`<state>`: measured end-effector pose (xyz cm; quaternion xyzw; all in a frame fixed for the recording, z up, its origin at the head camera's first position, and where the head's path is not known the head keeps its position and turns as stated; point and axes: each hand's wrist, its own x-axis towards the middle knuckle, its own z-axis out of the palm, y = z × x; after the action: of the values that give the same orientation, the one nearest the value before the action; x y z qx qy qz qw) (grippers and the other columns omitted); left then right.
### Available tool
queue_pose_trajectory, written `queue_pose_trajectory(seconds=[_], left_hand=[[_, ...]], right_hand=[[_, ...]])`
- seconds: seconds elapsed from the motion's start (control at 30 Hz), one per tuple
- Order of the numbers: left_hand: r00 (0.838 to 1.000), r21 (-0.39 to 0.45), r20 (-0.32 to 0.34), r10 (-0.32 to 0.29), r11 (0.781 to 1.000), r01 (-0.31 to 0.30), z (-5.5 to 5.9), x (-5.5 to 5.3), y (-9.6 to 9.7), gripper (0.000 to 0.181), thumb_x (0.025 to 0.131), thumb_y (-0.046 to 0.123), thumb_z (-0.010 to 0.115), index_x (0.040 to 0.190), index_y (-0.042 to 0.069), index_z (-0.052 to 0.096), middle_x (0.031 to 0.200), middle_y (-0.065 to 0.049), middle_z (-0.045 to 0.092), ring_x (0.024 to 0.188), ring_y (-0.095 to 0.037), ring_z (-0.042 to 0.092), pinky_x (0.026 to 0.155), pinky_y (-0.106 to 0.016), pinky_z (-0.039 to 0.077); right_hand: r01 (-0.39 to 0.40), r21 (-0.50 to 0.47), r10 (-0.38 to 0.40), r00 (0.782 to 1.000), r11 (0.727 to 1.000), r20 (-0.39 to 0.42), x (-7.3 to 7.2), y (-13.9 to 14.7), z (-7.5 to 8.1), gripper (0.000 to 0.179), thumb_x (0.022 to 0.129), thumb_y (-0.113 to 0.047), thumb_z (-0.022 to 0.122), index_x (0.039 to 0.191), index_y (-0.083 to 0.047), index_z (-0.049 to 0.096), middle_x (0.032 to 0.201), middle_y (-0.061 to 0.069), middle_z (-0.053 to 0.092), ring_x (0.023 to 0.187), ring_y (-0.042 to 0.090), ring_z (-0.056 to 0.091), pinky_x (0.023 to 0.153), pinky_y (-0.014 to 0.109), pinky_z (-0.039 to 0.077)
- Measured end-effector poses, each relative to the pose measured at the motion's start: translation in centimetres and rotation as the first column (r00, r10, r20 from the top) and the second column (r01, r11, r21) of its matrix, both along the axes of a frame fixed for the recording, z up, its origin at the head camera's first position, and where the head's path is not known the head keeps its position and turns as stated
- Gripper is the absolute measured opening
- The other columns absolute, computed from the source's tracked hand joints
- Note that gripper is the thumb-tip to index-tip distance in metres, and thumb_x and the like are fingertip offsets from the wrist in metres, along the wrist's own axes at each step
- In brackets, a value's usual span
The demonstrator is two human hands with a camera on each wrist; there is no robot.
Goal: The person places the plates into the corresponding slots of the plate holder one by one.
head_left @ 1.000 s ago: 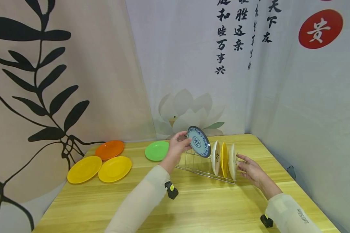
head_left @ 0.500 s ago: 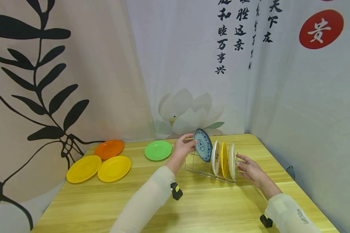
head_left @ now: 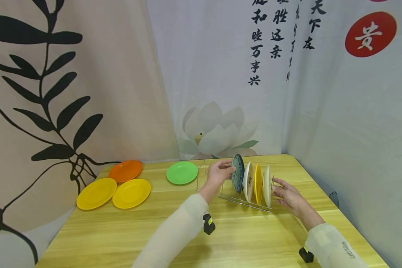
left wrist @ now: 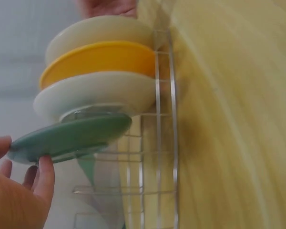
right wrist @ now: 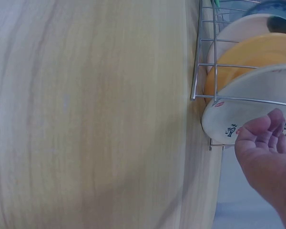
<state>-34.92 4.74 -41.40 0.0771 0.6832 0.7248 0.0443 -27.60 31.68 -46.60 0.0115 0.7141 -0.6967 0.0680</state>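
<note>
My left hand (head_left: 219, 175) pinches the blue-patterned plate (head_left: 238, 174) by its edge, thumb on one face and fingers behind. The plate stands nearly upright, its lower part over the wire dish rack (head_left: 234, 200), just left of a white plate (head_left: 248, 182). The left wrist view shows this plate's greenish underside tilted beside the white one. To the right, a yellow plate (head_left: 257, 184) and another white plate (head_left: 266, 186) stand in the rack. My right hand (head_left: 288, 195) holds the rack's right end wire with thumb and fingertips, beside the outermost white plate (right wrist: 248, 105).
A green plate (head_left: 182, 173) lies flat left of the rack. Farther left on the wooden table (head_left: 120, 238) lie an orange plate (head_left: 125, 171) and two yellow plates, one nearer the edge (head_left: 96, 194) and one beside it (head_left: 131, 194). Printed curtains (head_left: 214, 74) hang behind.
My left hand has moved right and down with the blue-patterned plate, which has turned from facing me to nearly edge-on beside the white plate. The right hand has stayed at the rack's end.
</note>
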Motion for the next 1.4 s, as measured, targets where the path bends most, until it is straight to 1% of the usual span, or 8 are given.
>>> queue_pose_trajectory(seconds=[0.1, 0.3, 0.43, 0.6, 0.73, 0.87, 1.07, 1.4], left_hand=[[1.0, 0.007, 0.028, 0.01, 1.0, -0.011, -0.6, 0.4, 0.1, 0.033, 0.089, 0.004, 0.071, 0.122, 0.002, 0.066, 0.112, -0.013, 0.064, 0.095, -0.023, 0.067, 0.081, -0.038, 0.059], [1.0, 0.055, 0.027, -0.005, 0.998, 0.004, -1.4, 0.5, -0.5, 0.036, 0.089, 0.002, 0.07, 0.124, -0.001, 0.062, 0.113, -0.015, 0.061, 0.101, -0.031, 0.065, 0.089, -0.045, 0.056], [0.999, 0.079, 0.033, -0.022, 0.997, 0.019, -1.4, 0.3, -1.0, 0.04, 0.088, 0.001, 0.07, 0.126, -0.002, 0.06, 0.116, -0.018, 0.061, 0.106, -0.036, 0.063, 0.091, -0.047, 0.055], [0.999, 0.081, 0.047, -0.022, 0.997, 0.018, -1.3, 0.2, -1.8, 0.04, 0.089, 0.003, 0.07, 0.128, 0.001, 0.059, 0.122, -0.022, 0.058, 0.105, -0.033, 0.063, 0.09, -0.043, 0.056], [0.998, 0.078, 0.057, 0.002, 0.997, -0.007, -0.5, 0.5, -2.9, 0.039, 0.089, 0.003, 0.07, 0.127, 0.001, 0.06, 0.121, -0.019, 0.06, 0.102, -0.027, 0.064, 0.091, -0.045, 0.056], [0.996, 0.096, 0.083, 0.036, 0.994, -0.044, -0.2, 0.2, -4.0, 0.039, 0.088, 0.001, 0.07, 0.126, 0.001, 0.06, 0.122, -0.018, 0.06, 0.101, -0.026, 0.065, 0.092, -0.046, 0.055], [0.991, 0.136, 0.11, 0.072, 0.987, -0.086, -0.4, -0.6, -5.5, 0.04, 0.089, 0.0, 0.068, 0.128, 0.002, 0.059, 0.128, -0.02, 0.057, 0.104, -0.027, 0.063, 0.094, -0.044, 0.054], [0.978, 0.174, 0.104, 0.178, 0.965, -0.194, -1.4, -1.7, -7.9, 0.037, 0.088, -0.001, 0.067, 0.124, 0.001, 0.06, 0.105, -0.01, 0.065, 0.089, -0.022, 0.064, 0.092, -0.046, 0.055]], right_hand=[[-0.001, -0.005, 0.001, 1.0, 1.0, -0.001, 0.0, 0.0, 0.0, 0.062, 0.107, -0.015, 0.044, 0.156, 0.001, 0.009, 0.103, -0.003, 0.05, 0.089, 0.009, 0.051, 0.075, 0.028, 0.047], [-0.006, -0.012, 0.006, 1.0, 1.0, -0.002, 0.0, 0.0, -0.1, 0.063, 0.106, -0.016, 0.045, 0.156, 0.001, 0.009, 0.102, -0.003, 0.05, 0.088, 0.008, 0.051, 0.076, 0.029, 0.047], [-0.005, -0.018, 0.004, 1.0, 1.0, -0.003, 0.0, 0.1, -0.1, 0.063, 0.106, -0.016, 0.044, 0.156, 0.001, 0.008, 0.101, -0.003, 0.05, 0.088, 0.008, 0.051, 0.075, 0.028, 0.047], [-0.003, -0.025, 0.003, 1.0, 1.0, -0.002, 0.1, 0.0, 0.0, 0.064, 0.106, -0.016, 0.045, 0.156, 0.001, 0.008, 0.101, -0.003, 0.049, 0.089, 0.01, 0.051, 0.074, 0.027, 0.046], [-0.002, -0.022, 0.002, 1.0, 1.0, 0.001, 0.2, -0.1, 0.1, 0.066, 0.106, -0.017, 0.046, 0.156, 0.001, 0.007, 0.101, -0.003, 0.048, 0.091, 0.011, 0.05, 0.074, 0.027, 0.046], [-0.001, -0.02, 0.001, 1.0, 1.0, 0.001, 0.3, -0.2, 0.1, 0.065, 0.106, -0.017, 0.045, 0.156, 0.001, 0.008, 0.102, -0.002, 0.047, 0.09, 0.011, 0.051, 0.074, 0.027, 0.046], [-0.004, -0.016, 0.004, 1.0, 1.0, 0.001, 0.3, -0.1, 0.2, 0.064, 0.107, -0.017, 0.045, 0.156, 0.001, 0.008, 0.105, -0.002, 0.047, 0.091, 0.01, 0.051, 0.074, 0.027, 0.047], [-0.013, -0.03, 0.012, 1.0, 0.999, -0.008, 0.2, -0.1, 0.1, 0.066, 0.107, -0.017, 0.045, 0.156, 0.001, 0.006, 0.107, 0.0, 0.047, 0.089, 0.009, 0.052, 0.071, 0.025, 0.047]])
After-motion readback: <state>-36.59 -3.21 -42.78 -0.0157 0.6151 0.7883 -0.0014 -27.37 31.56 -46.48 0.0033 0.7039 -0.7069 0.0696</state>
